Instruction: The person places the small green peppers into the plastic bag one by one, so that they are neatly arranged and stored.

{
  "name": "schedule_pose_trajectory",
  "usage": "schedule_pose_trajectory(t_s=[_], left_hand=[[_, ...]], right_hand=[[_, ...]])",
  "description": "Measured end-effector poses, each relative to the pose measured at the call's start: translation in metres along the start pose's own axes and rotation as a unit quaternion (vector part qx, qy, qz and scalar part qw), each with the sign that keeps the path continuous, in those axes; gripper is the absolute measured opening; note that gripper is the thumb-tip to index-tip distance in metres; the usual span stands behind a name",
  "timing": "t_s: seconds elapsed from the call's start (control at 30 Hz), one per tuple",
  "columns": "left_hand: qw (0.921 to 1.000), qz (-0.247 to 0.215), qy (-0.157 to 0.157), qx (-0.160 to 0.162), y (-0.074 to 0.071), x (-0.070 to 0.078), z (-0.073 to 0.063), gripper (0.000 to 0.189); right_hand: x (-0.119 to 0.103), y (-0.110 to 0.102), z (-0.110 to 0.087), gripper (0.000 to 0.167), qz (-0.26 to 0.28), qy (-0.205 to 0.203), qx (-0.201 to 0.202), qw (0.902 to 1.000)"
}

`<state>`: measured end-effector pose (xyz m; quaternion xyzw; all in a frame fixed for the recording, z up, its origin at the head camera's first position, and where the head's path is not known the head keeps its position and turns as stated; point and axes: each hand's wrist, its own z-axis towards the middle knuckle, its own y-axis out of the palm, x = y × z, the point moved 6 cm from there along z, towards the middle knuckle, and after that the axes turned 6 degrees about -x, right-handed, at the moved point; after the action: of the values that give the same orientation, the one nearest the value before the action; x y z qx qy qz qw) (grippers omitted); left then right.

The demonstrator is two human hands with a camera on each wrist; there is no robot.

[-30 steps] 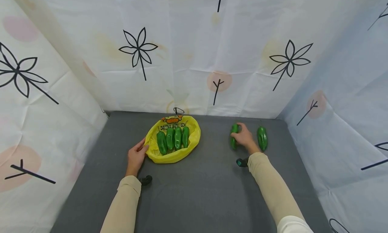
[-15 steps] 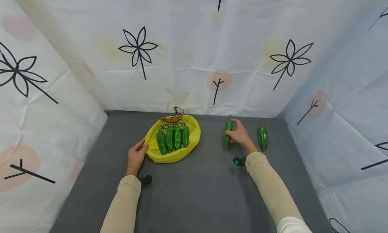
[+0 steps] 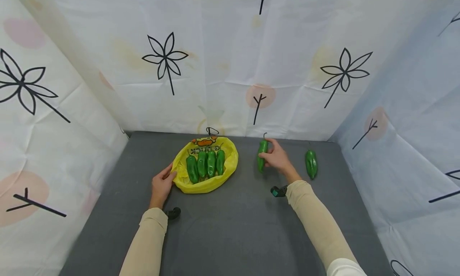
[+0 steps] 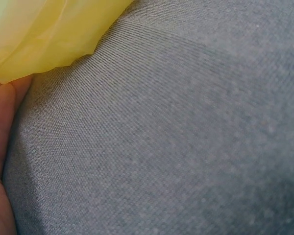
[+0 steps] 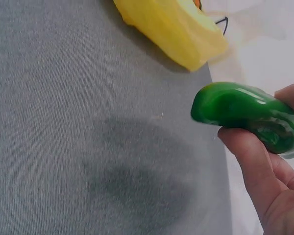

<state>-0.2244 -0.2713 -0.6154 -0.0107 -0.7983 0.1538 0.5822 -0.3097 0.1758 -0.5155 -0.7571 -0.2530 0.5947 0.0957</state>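
A yellow plastic bag with its rim turned down lies at the back left of the table, several green peppers side by side in it. My left hand pinches the bag's left edge; in the left wrist view the fingers go partly under the yellow film. Between thumb and fingertips, my right hand holds another green pepper, stem up in the head view, right of the bag and raised off the table. A further green pepper lies to the right of this hand.
The dark grey table ends at a white patterned cloth along the back. More such cloth hangs at the left and right sides. Dark wrist devices sit at both wrists.
My right hand has lifted the green pepper and carried it left toward the bag. The left hand and the bag have stayed in place.
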Motion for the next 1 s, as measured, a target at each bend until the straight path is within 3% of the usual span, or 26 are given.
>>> schedule_pose_trajectory(t_s=[0.23, 0.53, 1.0], left_hand=[[1.0000, -0.006, -0.005, -0.002, -0.001, -0.001, 0.001, 0.050], [0.9999, -0.003, -0.010, 0.001, -0.001, -0.001, 0.001, 0.051], [1.0000, -0.003, -0.003, 0.006, -0.001, -0.002, 0.001, 0.051]], right_hand=[[-0.009, 0.005, 0.001, 0.073, 0.017, -0.005, -0.007, 0.9998], [-0.028, 0.018, 0.002, 0.076, 0.041, -0.035, -0.048, 0.9974], [-0.047, 0.036, 0.009, 0.080, 0.089, -0.048, -0.057, 0.9933]])
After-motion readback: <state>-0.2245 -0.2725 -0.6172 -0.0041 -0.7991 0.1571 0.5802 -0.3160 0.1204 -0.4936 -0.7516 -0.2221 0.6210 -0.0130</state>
